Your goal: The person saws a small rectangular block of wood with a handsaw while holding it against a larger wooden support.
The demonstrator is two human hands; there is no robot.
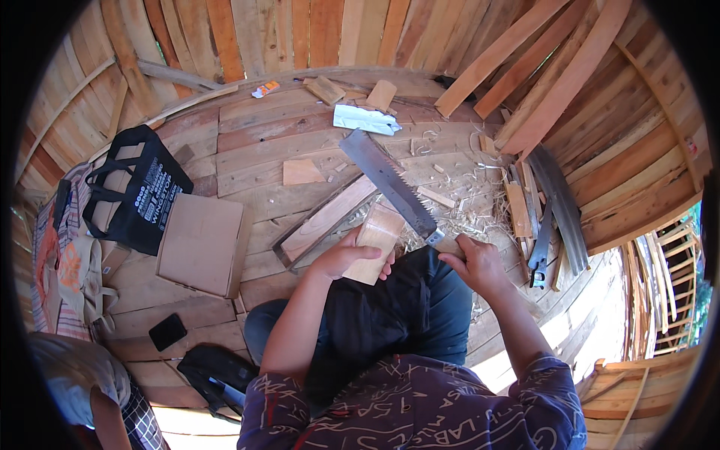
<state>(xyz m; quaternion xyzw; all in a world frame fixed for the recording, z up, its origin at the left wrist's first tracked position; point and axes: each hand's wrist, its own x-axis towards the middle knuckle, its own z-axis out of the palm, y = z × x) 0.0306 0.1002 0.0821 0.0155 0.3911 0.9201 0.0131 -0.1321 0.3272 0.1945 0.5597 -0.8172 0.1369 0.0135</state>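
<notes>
My left hand [352,256] is closed around a short flat wooden block [377,234], thumb across its face, fingertips showing at the far edge. The block is tilted up above my lap. My right hand [477,262] grips the wooden handle of a hand saw [390,180]. Its blade points forward and to the left, teeth on the right side, passing just beyond the block. Whether blade and block touch, I cannot tell. Past the block, a long wooden plank [330,217] lies on the floor, partly under the blade.
A closed cardboard box [201,244] and black tote bag [139,187] stand at left, near a phone [167,331] and backpack [217,377]. Wood shavings [442,169] litter the floor. Another saw [541,244] lies by boards at right. A person [82,382] sits at lower left.
</notes>
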